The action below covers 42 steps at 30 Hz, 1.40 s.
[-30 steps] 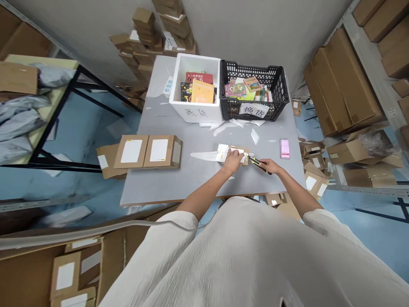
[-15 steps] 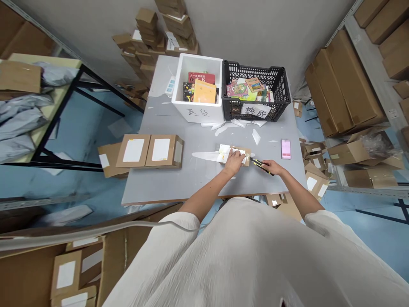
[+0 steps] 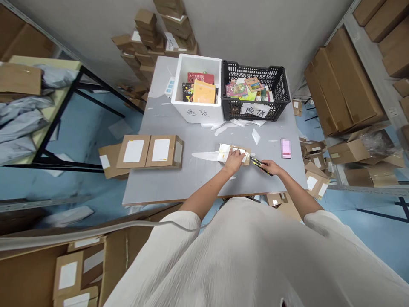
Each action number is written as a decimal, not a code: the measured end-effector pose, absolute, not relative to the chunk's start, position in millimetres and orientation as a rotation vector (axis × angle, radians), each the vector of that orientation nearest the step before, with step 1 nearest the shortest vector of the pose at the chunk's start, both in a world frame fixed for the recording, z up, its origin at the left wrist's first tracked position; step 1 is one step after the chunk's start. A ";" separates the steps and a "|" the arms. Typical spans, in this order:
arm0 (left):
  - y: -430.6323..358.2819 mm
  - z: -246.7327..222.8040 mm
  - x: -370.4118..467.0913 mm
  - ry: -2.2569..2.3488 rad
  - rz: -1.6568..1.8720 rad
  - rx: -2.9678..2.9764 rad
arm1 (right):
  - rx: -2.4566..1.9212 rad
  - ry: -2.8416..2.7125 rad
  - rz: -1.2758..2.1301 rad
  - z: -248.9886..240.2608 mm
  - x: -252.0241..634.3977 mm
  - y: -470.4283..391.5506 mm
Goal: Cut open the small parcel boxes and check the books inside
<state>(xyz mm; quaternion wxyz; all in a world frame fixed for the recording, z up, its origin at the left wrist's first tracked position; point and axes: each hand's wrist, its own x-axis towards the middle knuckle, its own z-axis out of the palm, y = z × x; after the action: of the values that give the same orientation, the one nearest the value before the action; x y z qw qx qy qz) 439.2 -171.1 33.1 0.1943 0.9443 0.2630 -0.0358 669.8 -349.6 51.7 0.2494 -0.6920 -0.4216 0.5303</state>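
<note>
A small cardboard box point(image 3: 225, 153) with a white label lies on the grey table. My left hand point(image 3: 234, 160) rests over its top, fingers bent, gripping it down against the table. In my right hand point(image 3: 271, 167), fingers wrapped round the handle, is a black and yellow utility knife point(image 3: 260, 166). Its tip points left and meets the right end of the box; whether the blade is in the cardboard is too small to tell.
Behind the box stand a white foam bin point(image 3: 196, 111) and a black plastic crate point(image 3: 277, 108), both holding books. A phone point(image 3: 286, 149) lies at the right, two labelled cardboard boxes point(image 3: 147, 152) at the left. Paper scraps point(image 3: 256, 136) are scattered about.
The knife's handle has shifted very slightly left with my right hand. My left hand and the box stay in place.
</note>
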 end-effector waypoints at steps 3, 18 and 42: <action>-170.9 33.9 439.0 0.721 -0.111 2.659 | -1.889 -1.157 1.460 52.0 671.8 -350.2; -175.8 43.1 437.8 0.730 -0.143 2.697 | -2.021 -0.961 1.233 45.2 670.4 -359.7; -162.7 44.8 448.8 0.948 -0.101 2.619 | -2.313 -1.755 0.599 47.4 666.9 -353.6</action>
<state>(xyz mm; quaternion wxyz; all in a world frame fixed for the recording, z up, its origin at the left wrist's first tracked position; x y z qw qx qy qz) 448.8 -162.7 44.8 0.1764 0.9249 0.3348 -0.0357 666.9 -353.6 47.4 0.0883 -0.7773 -0.5895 0.2012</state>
